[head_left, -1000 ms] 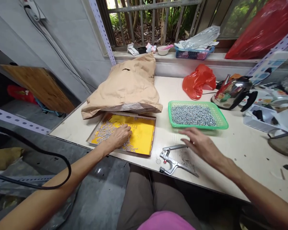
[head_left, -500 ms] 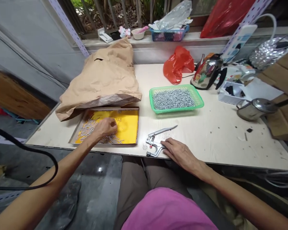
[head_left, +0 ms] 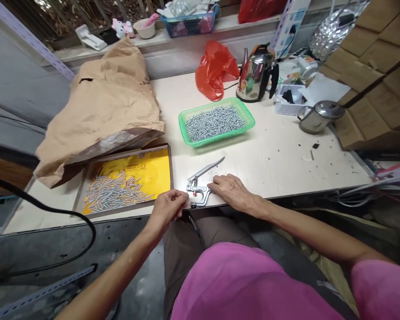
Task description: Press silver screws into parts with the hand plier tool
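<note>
Metal hand pliers (head_left: 200,183) lie at the table's front edge, their long handle pointing up and right. My right hand (head_left: 231,191) rests on their lower handle with fingers curled over it. My left hand (head_left: 168,206) sits just left of the pliers' head, fingers pinched together on something too small to name. A shallow box with a yellow bottom (head_left: 153,171) holds several small metal pieces (head_left: 115,193) to the left. A green basket (head_left: 248,119) full of similar metal pieces stands farther back.
A large brown paper sack (head_left: 103,98) overlaps the box's far side. A red plastic bag (head_left: 215,66), a steel kettle (head_left: 256,73), a small metal pot (head_left: 318,116) and cardboard boxes (head_left: 376,75) stand at the back right. A black cable (head_left: 53,204) loops at left.
My left hand left the yellow box and came to the pliers' head with fingers pinched. My right hand moved down from near the basket onto the pliers. The view tilted downward.
</note>
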Demonstrator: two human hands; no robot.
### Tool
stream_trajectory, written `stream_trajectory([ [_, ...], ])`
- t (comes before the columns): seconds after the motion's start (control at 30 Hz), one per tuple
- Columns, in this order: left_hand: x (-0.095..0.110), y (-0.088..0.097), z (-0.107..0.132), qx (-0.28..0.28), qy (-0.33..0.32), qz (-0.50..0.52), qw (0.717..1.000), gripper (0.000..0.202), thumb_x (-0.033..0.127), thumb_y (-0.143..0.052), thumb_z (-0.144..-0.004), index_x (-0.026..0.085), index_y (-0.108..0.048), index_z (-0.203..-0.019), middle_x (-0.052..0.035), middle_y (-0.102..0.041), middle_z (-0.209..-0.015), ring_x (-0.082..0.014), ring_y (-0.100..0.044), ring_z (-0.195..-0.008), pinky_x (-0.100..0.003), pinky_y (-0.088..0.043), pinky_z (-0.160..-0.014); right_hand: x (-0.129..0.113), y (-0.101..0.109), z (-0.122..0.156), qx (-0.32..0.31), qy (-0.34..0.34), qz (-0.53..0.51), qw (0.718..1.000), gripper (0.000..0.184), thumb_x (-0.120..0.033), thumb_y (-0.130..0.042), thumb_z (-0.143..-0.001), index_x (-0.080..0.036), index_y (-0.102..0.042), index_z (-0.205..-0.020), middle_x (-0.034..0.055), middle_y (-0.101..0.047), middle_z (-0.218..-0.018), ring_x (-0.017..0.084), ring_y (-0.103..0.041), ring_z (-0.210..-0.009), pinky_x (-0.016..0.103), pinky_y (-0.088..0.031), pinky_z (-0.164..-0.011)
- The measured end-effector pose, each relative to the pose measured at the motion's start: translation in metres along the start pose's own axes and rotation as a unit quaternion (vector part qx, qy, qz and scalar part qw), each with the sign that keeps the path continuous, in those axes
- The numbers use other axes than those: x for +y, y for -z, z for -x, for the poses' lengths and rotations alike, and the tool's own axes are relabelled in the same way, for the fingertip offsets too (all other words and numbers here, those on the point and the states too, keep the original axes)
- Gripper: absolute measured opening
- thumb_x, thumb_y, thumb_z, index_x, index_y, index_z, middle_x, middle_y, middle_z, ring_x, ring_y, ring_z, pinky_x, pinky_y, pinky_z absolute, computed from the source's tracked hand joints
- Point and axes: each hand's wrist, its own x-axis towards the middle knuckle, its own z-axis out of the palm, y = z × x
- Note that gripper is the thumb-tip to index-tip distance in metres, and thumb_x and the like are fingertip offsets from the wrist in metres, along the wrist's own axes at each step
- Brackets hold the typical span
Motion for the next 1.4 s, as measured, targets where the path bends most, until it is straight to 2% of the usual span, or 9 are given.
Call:
stream_trajectory([
  [0.13,-0.006,-0.018,-0.012,-0.018,0.013,-0.007,1.000,0.025,0.040,-0.063,-0.069,0.016,-0.058,-0.067,0.0040,-0.054,-0.051,-0.0045,-0.039,-0.034,-0.018,-0.025,-0.034,0.001,0.003,0.000,0.004,0.004,0.000,1.000,0.015,-0.011,-0.044,-0.091,-0.018,-0.057,-0.096,0.0057,-0.056,-0.095,0.017,-0.049,-0.081,0.032,-0.027,-0.071],
  [0.67,-0.002,-0.017,-0.022,-0.102,0.067,-0.078,0.989,0.031,0.041,-0.064,-0.070,0.017,-0.052,-0.056,0.0053,-0.048,-0.038,-0.0049,-0.039,-0.030,-0.017,-0.024,-0.034,-0.003,0.005,0.002,0.003,-0.017,-0.041,0.999,0.020,-0.011,-0.041,-0.094,-0.017,-0.060,-0.097,0.0072,-0.057,-0.097,0.018,-0.050,-0.085,0.031,-0.031,-0.073],
  [0.77,0.000,-0.016,-0.024,-0.114,0.069,-0.078,0.988,0.030,0.042,-0.064,-0.069,0.017,-0.052,-0.057,0.0047,-0.050,-0.041,-0.0050,-0.042,-0.032,-0.016,-0.026,-0.034,0.002,0.013,0.000,-0.005,-0.019,-0.061,0.998,0.017,-0.023,-0.046,-0.095,-0.018,-0.060,-0.104,0.0097,-0.056,-0.106,0.021,-0.050,-0.095,0.033,-0.034,-0.078],
  [0.8,0.001,-0.015,-0.025,-0.118,0.069,-0.083,0.987,0.030,0.042,-0.064,-0.070,0.017,-0.052,-0.057,0.0047,-0.050,-0.041,-0.0051,-0.043,-0.032,-0.016,-0.026,-0.034,0.006,0.016,-0.002,0.002,-0.020,-0.063,0.998,0.023,-0.032,-0.052,-0.093,-0.018,-0.058,-0.111,0.0119,-0.054,-0.115,0.023,-0.049,-0.102,0.035,-0.035,-0.082],
  [0.9,0.003,-0.014,-0.025,-0.128,0.075,-0.095,0.984,0.028,0.040,-0.064,-0.069,0.017,-0.053,-0.059,0.0047,-0.052,-0.042,-0.0053,-0.043,-0.032,-0.016,-0.027,-0.034,0.024,0.024,-0.013,0.020,-0.023,-0.040,0.999,0.077,-0.053,-0.071,-0.074,-0.015,-0.043,-0.134,0.0195,-0.039,-0.139,0.034,-0.035,-0.124,0.044,-0.032,-0.094],
  [0.97,0.004,-0.014,-0.025,-0.131,0.076,-0.093,0.984,0.026,0.039,-0.065,-0.069,0.016,-0.054,-0.061,0.0045,-0.054,-0.045,-0.0053,-0.044,-0.032,-0.017,-0.028,-0.034,0.035,0.027,-0.021,0.000,-0.020,-0.022,1.000,0.093,-0.060,-0.075,-0.065,-0.011,-0.040,-0.136,0.0217,-0.038,-0.141,0.037,-0.031,-0.128,0.046,-0.029,-0.098],
  [1.1,0.002,-0.013,-0.027,-0.141,0.070,-0.088,0.984,0.028,0.040,-0.064,-0.070,0.016,-0.053,-0.059,0.0045,-0.052,-0.044,-0.0053,-0.044,-0.032,-0.017,-0.027,-0.033,0.044,0.030,-0.031,-0.044,-0.008,-0.007,0.999,0.086,-0.065,-0.073,-0.064,-0.010,-0.048,-0.126,0.0191,-0.053,-0.124,0.033,-0.044,-0.112,0.041,-0.032,-0.091],
  [1.27,0.000,-0.014,-0.028,-0.133,0.080,-0.105,0.982,0.028,0.040,-0.060,-0.075,0.017,-0.052,-0.060,0.0040,-0.053,-0.047,-0.0059,-0.042,-0.033,-0.018,-0.028,-0.036,0.036,0.035,-0.028,-0.058,-0.010,0.017,0.998,0.068,-0.059,-0.073,-0.070,-0.009,-0.055,-0.113,0.0158,-0.059,-0.110,0.029,-0.048,-0.103,0.037,-0.031,-0.085],
  [1.4,0.005,-0.016,-0.015,-0.082,0.030,-0.229,0.970,0.027,0.040,-0.055,-0.082,0.018,-0.057,-0.066,0.0012,-0.055,-0.052,-0.0115,-0.051,-0.042,-0.023,-0.037,-0.045,0.028,0.037,-0.020,-0.056,-0.010,0.004,0.998,0.048,-0.049,-0.070,-0.078,-0.011,-0.058,-0.105,0.0133,-0.060,-0.106,0.027,-0.049,-0.101,0.036,-0.031,-0.083],
])
